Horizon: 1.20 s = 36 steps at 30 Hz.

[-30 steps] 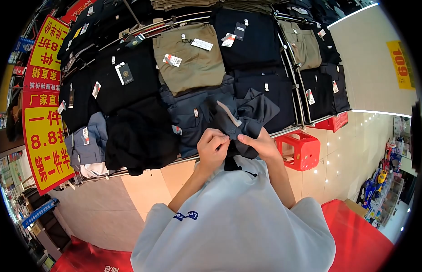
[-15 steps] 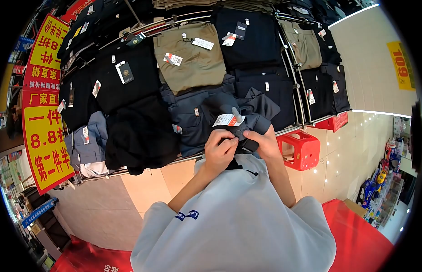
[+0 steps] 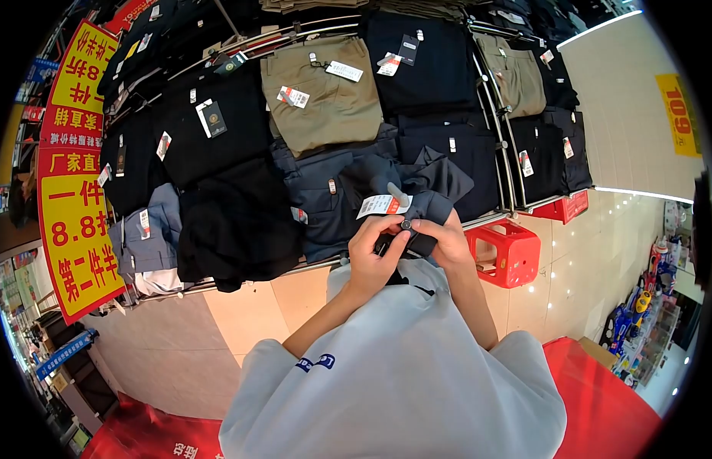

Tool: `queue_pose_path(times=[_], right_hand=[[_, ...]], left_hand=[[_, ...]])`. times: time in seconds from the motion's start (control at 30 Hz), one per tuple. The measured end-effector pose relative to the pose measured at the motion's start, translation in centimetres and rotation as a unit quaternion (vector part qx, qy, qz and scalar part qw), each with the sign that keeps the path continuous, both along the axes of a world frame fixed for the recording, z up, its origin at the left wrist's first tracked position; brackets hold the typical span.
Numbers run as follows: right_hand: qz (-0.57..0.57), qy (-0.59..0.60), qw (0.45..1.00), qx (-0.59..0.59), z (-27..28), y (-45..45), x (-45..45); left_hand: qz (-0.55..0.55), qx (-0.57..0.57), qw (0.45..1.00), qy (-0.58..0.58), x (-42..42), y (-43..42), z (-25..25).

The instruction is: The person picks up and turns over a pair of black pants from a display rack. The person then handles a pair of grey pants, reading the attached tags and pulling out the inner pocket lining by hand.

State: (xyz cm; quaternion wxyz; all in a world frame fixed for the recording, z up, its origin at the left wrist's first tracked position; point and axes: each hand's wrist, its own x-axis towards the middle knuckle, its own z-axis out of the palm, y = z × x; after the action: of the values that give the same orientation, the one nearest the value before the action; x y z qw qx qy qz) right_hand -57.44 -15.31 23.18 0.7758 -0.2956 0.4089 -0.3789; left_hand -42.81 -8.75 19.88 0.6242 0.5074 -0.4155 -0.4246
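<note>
A pair of dark grey trousers [image 3: 431, 206] lies partly on the rack's near edge, its waistband held up before my chest. My left hand [image 3: 375, 249] pinches the waistband from the left, thumb and forefinger at a round dark button [image 3: 406, 225]. From the right, my right hand [image 3: 448, 241] grips the same waistband, its thumb close beside the button. A white and orange price tag [image 3: 383, 205] with a grey strip hangs just above my left fingers. The fabric under both hands is mostly hidden.
Folded trousers, black, navy and khaki [image 3: 321, 99], cover the metal rack in front. A crumpled black garment [image 3: 237, 229] hangs over its near edge. A red plastic stool [image 3: 505, 254] stands on the right, and a yellow and red sign [image 3: 77, 206] on the left.
My left thumb has straightened and shifted towards the button, which now shows more clearly between both hands. The waistband has turned slightly; my right hand is nearly still.
</note>
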Motion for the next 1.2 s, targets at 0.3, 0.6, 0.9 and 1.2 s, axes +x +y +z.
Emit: queue_pose_path(times=[0.3,0.6,0.9,1.2], right_hand=[[0.029,0.029,0.997,-0.063,0.5,-0.4,-0.2],[0.03,0.044,0.995,-0.08,0.7,-0.7,0.3],[0.028,0.037,0.997,-0.067,1.1,-1.1,0.4],[0.042,0.032,0.996,-0.074,1.5,-1.4,0.3]], left_hand=[[0.006,0.009,0.998,0.057,-0.4,-0.2,0.5],[0.025,0.05,0.984,0.172,-0.9,0.1,0.4],[0.026,0.053,0.986,0.157,-0.6,-0.1,0.7],[0.027,0.074,0.984,0.16,-0.6,-0.4,0.6]])
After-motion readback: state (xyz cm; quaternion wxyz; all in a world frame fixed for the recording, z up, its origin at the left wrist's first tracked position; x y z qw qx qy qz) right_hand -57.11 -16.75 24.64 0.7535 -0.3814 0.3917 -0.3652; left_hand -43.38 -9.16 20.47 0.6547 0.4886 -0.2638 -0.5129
